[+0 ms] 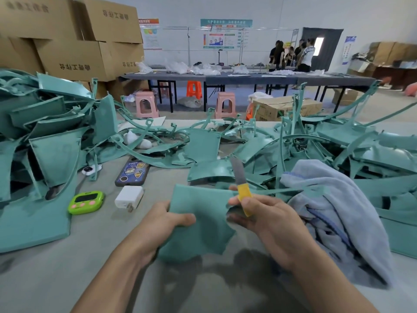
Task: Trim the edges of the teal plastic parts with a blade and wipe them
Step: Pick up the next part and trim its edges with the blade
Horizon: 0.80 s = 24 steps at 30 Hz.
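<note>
Teal panel (198, 222) is up in front of me, just above the table (67, 279). My left hand (164, 220) is clamped on its left edge, thumb on top. My right hand (266, 218) is curled round the knife (241, 184), yellow handle in the fist, blade pointing up and away, with the fingers right against the panel's ragged right edge. I'd call this panel light and thin, stiff enough to keep its curve but springy, so I want my grip close to whichever edge gets cut or it'll flex off the blade. That jagged notch looks sharp. The towel (334, 213) lies just right of my hand, draped over the heap of parts (372, 154). Another pile (52, 136) is stacked left. The blade's edge is blurred, the panel's underside is hidden, and I can't tell which edges are trimmed.
</note>
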{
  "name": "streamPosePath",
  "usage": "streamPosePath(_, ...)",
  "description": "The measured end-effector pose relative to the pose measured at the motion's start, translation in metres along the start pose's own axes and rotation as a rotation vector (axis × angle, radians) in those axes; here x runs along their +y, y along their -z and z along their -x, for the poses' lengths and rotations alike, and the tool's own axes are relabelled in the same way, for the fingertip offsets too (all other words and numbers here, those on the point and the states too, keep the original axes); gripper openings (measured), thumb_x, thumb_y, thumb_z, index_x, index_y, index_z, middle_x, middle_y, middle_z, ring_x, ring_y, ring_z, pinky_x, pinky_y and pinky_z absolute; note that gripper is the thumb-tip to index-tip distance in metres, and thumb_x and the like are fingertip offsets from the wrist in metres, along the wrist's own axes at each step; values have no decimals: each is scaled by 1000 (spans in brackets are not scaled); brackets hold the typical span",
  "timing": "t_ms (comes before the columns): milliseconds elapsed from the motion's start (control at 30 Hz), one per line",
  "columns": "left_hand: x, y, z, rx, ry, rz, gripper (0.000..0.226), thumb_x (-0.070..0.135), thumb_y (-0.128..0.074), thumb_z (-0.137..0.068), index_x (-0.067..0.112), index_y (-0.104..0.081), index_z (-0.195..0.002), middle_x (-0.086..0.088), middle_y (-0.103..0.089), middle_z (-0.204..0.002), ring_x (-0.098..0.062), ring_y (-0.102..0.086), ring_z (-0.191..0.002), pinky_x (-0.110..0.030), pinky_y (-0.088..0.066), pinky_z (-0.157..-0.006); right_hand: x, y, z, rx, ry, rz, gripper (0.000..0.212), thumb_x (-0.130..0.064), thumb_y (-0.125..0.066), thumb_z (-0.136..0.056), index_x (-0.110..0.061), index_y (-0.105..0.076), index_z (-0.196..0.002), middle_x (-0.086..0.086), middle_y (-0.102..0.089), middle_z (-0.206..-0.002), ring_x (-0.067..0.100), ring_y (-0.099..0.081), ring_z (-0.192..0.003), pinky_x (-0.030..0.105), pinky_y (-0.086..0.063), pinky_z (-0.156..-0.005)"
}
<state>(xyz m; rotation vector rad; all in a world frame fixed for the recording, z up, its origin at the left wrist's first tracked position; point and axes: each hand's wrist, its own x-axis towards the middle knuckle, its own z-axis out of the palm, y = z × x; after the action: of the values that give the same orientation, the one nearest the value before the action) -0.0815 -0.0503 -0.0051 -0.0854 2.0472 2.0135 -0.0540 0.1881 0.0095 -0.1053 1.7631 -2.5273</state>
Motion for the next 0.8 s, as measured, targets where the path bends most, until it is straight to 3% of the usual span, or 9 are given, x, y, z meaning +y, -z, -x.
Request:
streamPosePath(67, 1, -1, 2, -48, -1, -19, 35, 12, -79, -72, 4, -75, -106, -17, -78, -101, -35, -76, -89, -39, -58, -70, 0, -1, 0, 14, -30, -5, 26, -21, -71, -78, 2, -80, -86, 8, -78, -109, 26, -69, -95, 42, -61, -93)
streamPosePath(167, 4, 0, 4, -136, -32, 71, 33, 11, -74, -76, 9, -77, -108, -17, -76, -109, -31, -75, -93, -35, -60, -67, 3, -4, -3, 179, -16, -17, 19, -19, -70, -84, -5, -83, -86, 5, -79, -96, 21, -71, -80, 30, -62, -77)
streamPosePath(300, 5, 3, 7, -404, -76, 175, 53, 21, -71, -79, 22, -67, -132, -11, -66, -135, -31, -64, -123, -43, -56, -98, 4, -5, -5, 309, 60, -107, 22, -13, -65, -96, -15, -85, -85, 1, -79, -106, 16, -74, -83, 23, -61, -73)
streamPosePath(433, 2, 4, 9, -523, -93, 40, 55, 15, -77, -74, 21, -69, -128, -12, -66, -136, -28, -62, -127, -38, -49, -108, 0, -4, -4, 334, 165, -219, 18, -24, -70, -81, -19, -85, -90, 1, -78, -112, 10, -75, -94, 27, -61, -80)
streamPosePath(533, -2, -2, 6, -320, -52, -45, 45, 11, -82, -65, 18, -78, -109, -16, -73, -119, -27, -71, -110, -38, -55, -96, -2, -4, -6, 332, 205, -299, 23, -24, -70, -79, -14, -84, -94, 4, -77, -114, 9, -74, -94, 29, -61, -82)
streamPosePath(600, -5, -9, 1, -154, -20, -36, 25, 7, -83, -72, 5, -78, -97, -19, -76, -108, -28, -74, -98, -38, -60, -86, -2, -4, -7, 293, 200, -323, 26, -24, -70, -80, -9, -83, -97, 6, -77, -115, 10, -74, -94, 29, -61, -82)
streamPosePath(700, -2, -13, -3, -50, -51, 27, 13, 10, -68, -95, 3, -73, -104, -15, -78, -99, -29, -76, -88, -31, -61, -69, 0, -4, -10, 219, 91, -235, 23, -23, -69, -83, -8, -83, -94, 5, -77, -113, 13, -74, -98, 32, -62, -85)
streamPosePath(800, 2, -9, -2, 102, -66, 80, 13, 9, -65, -96, 1, -69, -105, -16, -78, -88, -28, -76, -73, -27, -59, -59, 2, -2, -8, 146, -2, -43, 22, -26, -70, -78, -14, -85, -88, 1, -78, -109, 15, -72, -104, 35, -60, -92)
